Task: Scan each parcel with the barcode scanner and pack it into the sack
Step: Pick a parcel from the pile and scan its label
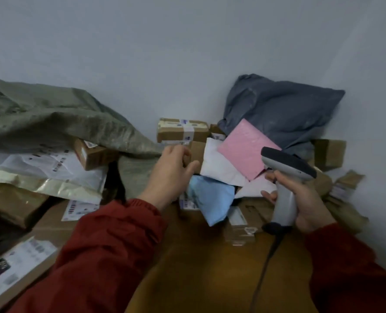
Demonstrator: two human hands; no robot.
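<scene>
My right hand (305, 199) grips a grey barcode scanner (286, 177) by its handle, head pointing up and left, with a black cable hanging below it. My left hand (171, 175) is stretched forward with fingers apart and holds nothing; its fingertips are at a small cardboard box (196, 152) in the parcel pile. Around that box lie a taped cardboard box (183, 129), a white mailer (217, 163), a pink mailer (244, 150) and a blue mailer (212, 197). The olive-green sack (52, 123) lies crumpled at the left, draped over other parcels.
A dark grey poly bag (280, 109) leans against the white wall at the back right. Under the sack lie a small brown box (92, 154) and white labelled mailers (40, 163). Large flat cartons (52, 222) fill the left foreground. More brown parcels (330, 154) sit at the right.
</scene>
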